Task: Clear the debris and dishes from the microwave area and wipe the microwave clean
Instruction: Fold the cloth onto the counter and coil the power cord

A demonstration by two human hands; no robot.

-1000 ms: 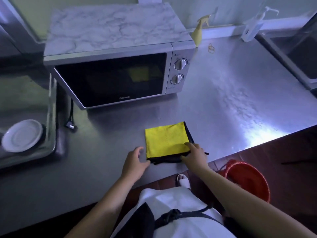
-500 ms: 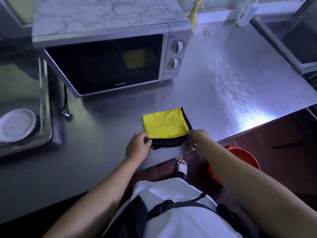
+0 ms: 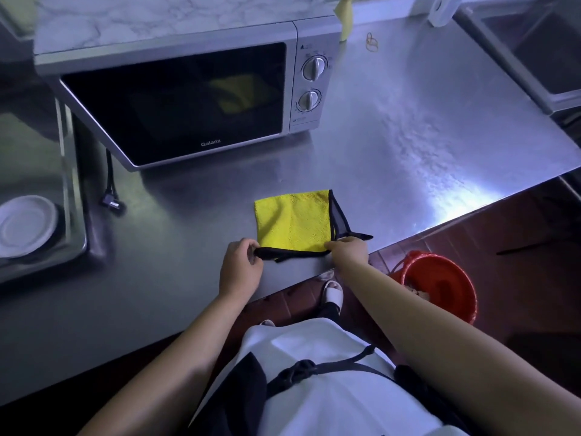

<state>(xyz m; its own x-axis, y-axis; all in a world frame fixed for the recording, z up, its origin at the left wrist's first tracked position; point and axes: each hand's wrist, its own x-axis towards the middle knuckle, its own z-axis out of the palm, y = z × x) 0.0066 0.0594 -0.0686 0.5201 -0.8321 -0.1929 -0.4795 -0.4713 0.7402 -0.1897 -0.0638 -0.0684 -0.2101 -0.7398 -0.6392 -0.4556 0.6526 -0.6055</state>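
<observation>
Head view: yellow cloth, folded to a rough square with black binding, lies flat on the steel counter near its front edge, in front of the microwave and well apart from it; left hand at the cloth's near-left corner, thumb and curled fingers pinching the black hem, which runs out of the pinch to the right; right hand at the near-right corner, fingertips closed on the hem there, a black corner flap poking out past the knuckles; the near edge is strung between the two pinches, the rest of the cloth on the steel; microwave door closed, a dim yellow reflection in its glass; white plate in the sink to the left; a black plug on the counter beside the microwave's left corner; rubber bands far back on the steel; red bucket on the floor right of the person; against a second ago: both hands then lay looser at the near corners, left fingers spread beside the cloth; now both are closed on the hem; more black shows down the cloth's right side; the microwave sits higher in view, its top cropped.
</observation>
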